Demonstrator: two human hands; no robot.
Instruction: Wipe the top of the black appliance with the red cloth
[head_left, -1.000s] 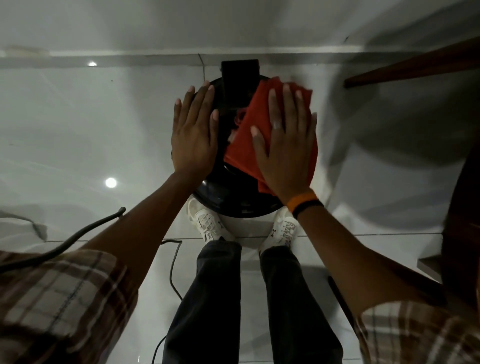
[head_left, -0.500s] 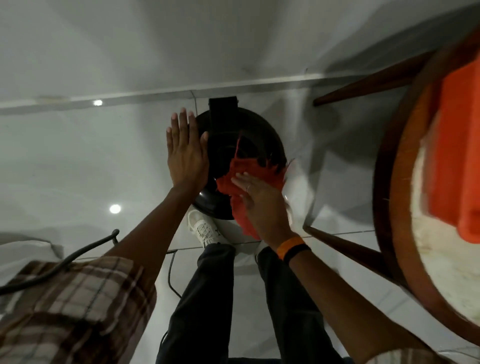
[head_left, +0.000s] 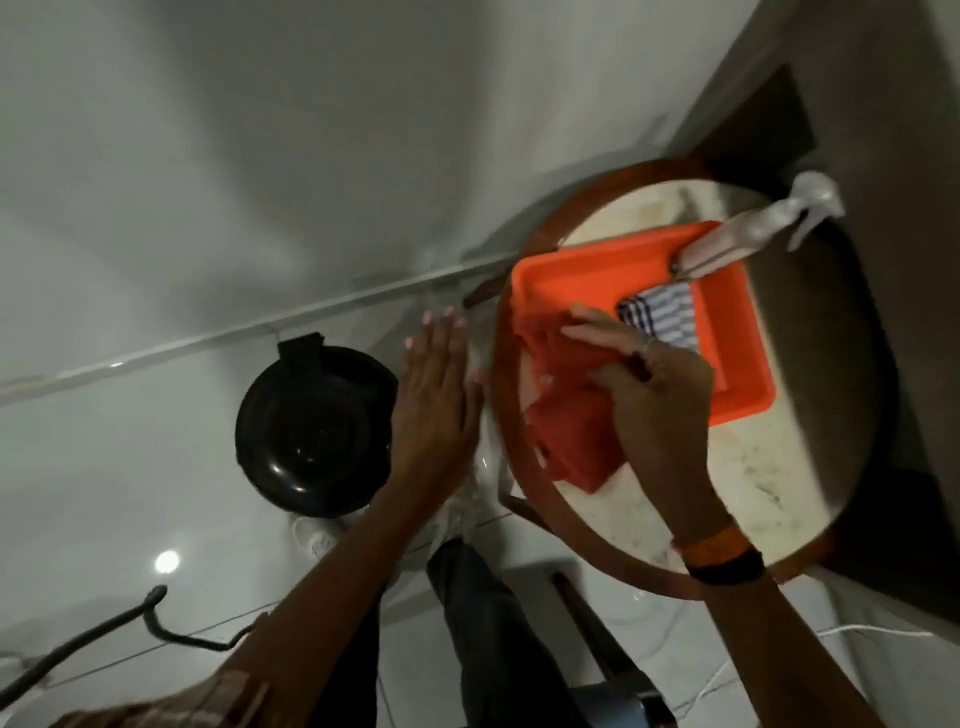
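Observation:
The round black appliance (head_left: 311, 431) stands on the white floor at centre left, its glossy top bare. My left hand (head_left: 434, 395) hovers flat with fingers apart just right of the appliance, holding nothing. My right hand (head_left: 654, 400) grips the red cloth (head_left: 566, 426) over the round table, at the near left edge of the orange tray (head_left: 737, 364). The cloth hangs crumpled from the tray's rim down onto the tabletop.
A round wooden-rimmed table (head_left: 769, 483) with a pale top fills the right side. On the orange tray lie a striped cloth (head_left: 662, 317) and a spray bottle (head_left: 753, 234). A dark cable (head_left: 104, 629) crosses the floor at lower left. My shoes and legs are below the appliance.
My right hand has carried the red cloth off the appliance, rightward to the tray on the table. My left hand has left the appliance's top. The view has swung right.

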